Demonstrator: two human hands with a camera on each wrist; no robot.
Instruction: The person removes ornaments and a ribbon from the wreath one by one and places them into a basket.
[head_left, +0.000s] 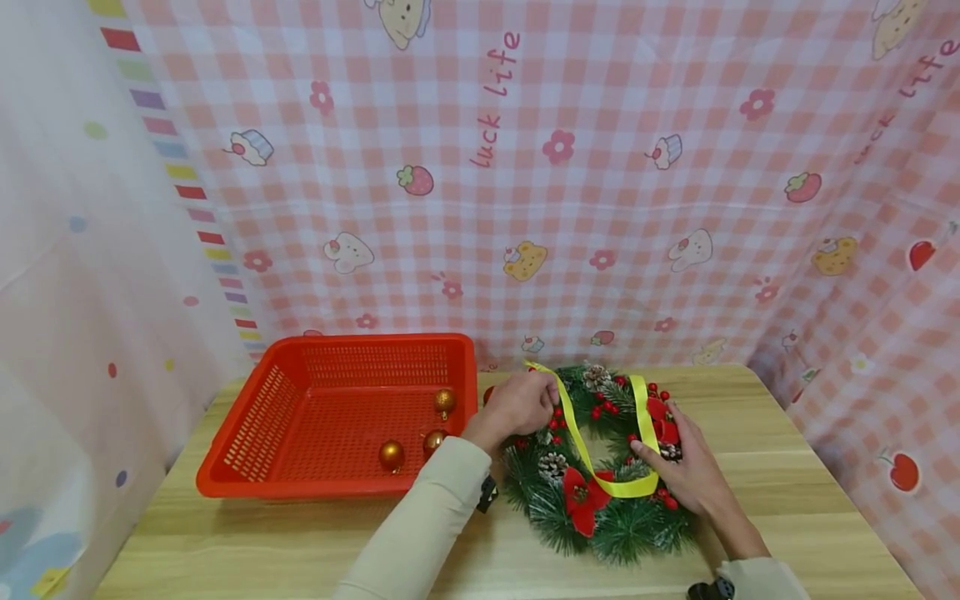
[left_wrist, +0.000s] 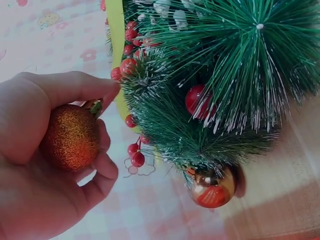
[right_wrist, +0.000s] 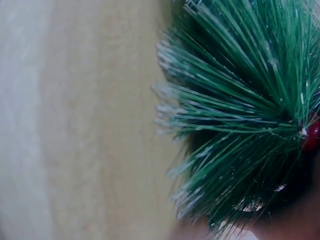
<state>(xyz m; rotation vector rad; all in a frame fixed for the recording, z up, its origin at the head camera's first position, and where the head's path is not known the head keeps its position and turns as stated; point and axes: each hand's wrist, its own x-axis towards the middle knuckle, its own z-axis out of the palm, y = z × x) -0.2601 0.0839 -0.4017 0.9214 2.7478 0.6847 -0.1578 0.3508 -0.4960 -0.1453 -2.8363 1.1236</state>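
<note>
A green Christmas wreath [head_left: 637, 525] with red berries, pine cones and red poinsettias lies on the table. A yellow ribbon [head_left: 627, 488] loops across it. In the head view my left hand [head_left: 519, 408] is over the wreath's left side. The left wrist view shows this hand curled round a glittery orange-gold Christmas ball [left_wrist: 72, 137], fingertips beside the ribbon and berries. At the wreath's right side, my right hand [head_left: 693, 475] grips it, thumb extended over the ribbon and fingers along the outer edge. The right wrist view mostly shows green needles [right_wrist: 240, 110]; that hand is largely hidden.
To the left stands a red plastic basket [head_left: 225, 467] with gold balls [head_left: 391, 455] inside. A shiny gold ball [left_wrist: 214, 187] sits at the wreath's edge. Wooden tabletop [head_left: 795, 500] extends right of the wreath, and a checked cloth [head_left: 562, 208] hangs behind.
</note>
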